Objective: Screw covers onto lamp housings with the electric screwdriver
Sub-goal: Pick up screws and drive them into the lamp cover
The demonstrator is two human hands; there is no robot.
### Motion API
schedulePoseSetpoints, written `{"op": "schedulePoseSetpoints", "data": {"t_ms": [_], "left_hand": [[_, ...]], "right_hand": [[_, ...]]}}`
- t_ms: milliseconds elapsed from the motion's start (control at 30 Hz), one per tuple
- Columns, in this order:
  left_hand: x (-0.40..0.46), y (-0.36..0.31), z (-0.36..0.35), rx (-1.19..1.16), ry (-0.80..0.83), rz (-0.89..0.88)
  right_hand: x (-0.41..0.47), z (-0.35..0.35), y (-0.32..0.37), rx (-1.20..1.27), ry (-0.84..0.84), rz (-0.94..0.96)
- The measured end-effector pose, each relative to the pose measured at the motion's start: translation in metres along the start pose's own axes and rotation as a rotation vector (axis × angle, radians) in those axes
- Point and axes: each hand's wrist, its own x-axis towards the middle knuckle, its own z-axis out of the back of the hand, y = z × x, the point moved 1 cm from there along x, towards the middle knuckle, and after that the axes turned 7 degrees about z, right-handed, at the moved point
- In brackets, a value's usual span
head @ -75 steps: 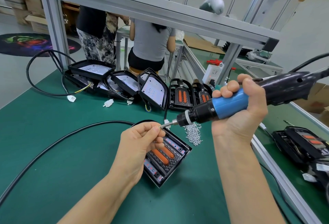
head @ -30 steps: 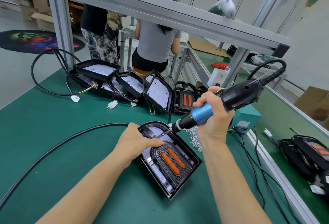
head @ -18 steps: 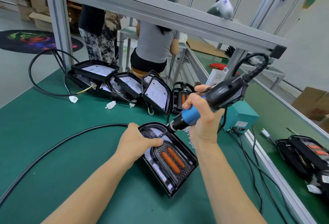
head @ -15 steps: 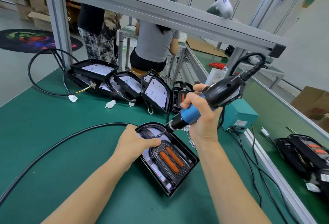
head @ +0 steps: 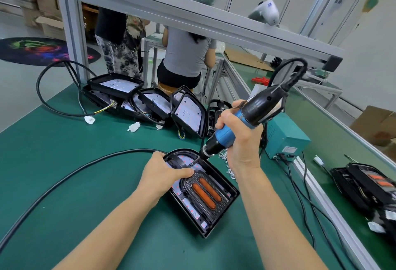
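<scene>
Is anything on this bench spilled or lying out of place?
Yes: loose screws lie scattered on the green mat in no tray, beside the lamp housing. Farther back, several housings lean on one another in a heap.

Screws (head: 225, 158) right of housing (head: 214, 211).

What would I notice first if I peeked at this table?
The blue and black electric screwdriver, gripped by the right hand, its tip down on the black lamp housing at the middle of the green table. The left hand rests on the housing, beside two orange strips.
</scene>
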Motion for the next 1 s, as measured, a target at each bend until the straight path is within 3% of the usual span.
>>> {"op": "schedulePoseSetpoints", "data": {"t_ms": [233, 500, 800, 1000], "left_hand": [[-0.001, 0.002, 0.002, -0.015, -0.001, -0.010], [-0.001, -0.002, -0.001, -0.030, -0.001, -0.009], [0.002, 0.003, -0.001, -0.029, 0.019, 0.000], [0.001, 0.005, -0.001, -0.026, -0.001, 0.015]], "right_hand": [[-0.002, -0.001, -0.001, -0.033, 0.015, 0.038], [-0.004, -0.005, -0.002, -0.011, 0.200, 0.076], [-0.004, 0.002, -0.006, 0.021, 0.101, 0.017], [-0.002, 0.010, 0.000, 0.091, 0.333, -0.156]]}}
